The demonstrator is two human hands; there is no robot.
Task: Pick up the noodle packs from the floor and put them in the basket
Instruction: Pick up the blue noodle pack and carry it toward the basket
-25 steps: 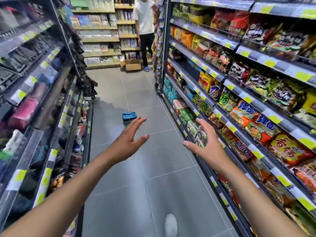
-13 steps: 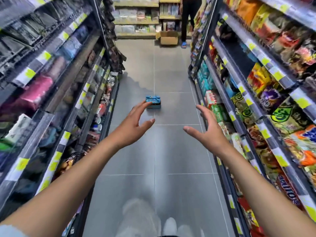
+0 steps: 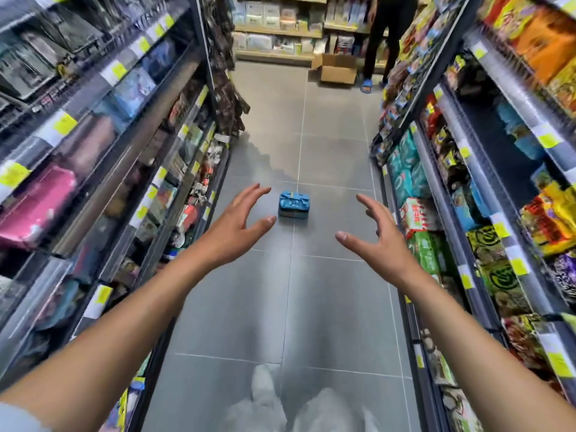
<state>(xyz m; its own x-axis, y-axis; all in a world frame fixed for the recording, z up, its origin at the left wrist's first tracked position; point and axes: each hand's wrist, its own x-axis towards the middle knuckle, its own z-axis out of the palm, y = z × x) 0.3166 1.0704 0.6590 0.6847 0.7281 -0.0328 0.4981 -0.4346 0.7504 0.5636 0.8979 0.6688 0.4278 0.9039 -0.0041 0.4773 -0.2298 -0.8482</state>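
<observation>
Left hand spread, empty | right hand spread, empty | blue noodle pack nearer than before

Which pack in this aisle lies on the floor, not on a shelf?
The blue pack on the grey floor in mid-aisle, just beyond the left hand. Every other pack sits on the side shelves.

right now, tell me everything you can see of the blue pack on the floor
The pack is a small blocky bundle in a shiny blue wrapper that looks like plastic film, crinkled and gathered along the top, with a paler band low on its front. Its print is too blurred to read. It lies flat on the grey tiled floor in mid-aisle, beside a tile joint. Only the floor touches it: the left hand and right hand reach towards it, open, neither touching it.
</observation>
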